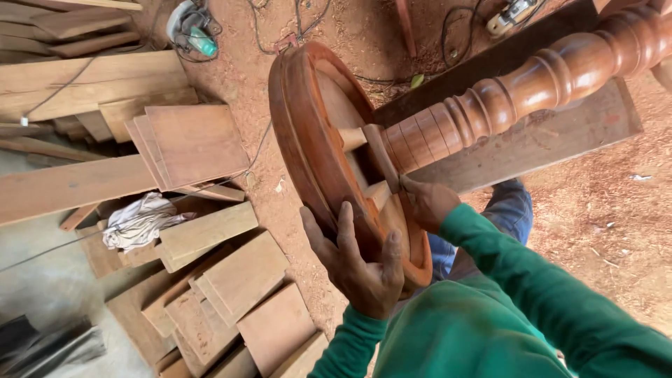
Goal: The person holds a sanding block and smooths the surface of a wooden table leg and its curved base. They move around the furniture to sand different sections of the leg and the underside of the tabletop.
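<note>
Reddish sawdust floor (616, 203) lies under one round wooden base (308, 140), tipped on its edge, with one turned column (532, 84) already joined at its centre by small cross braces (381, 150). The left hand (360, 262) grasps the rim below the column, and the right hand (427, 203) presses at the joint, so I judge the fitting almost done. Left of the base I count about ten loose boards (238, 276), one crumpled cloth (140, 220) and one power tool (192, 31).

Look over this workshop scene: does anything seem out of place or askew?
A crumpled pale cloth lies dumped among loosely scattered boards. Cables trail across the sawdust floor. The round base held by both hands looks undamaged.
</note>
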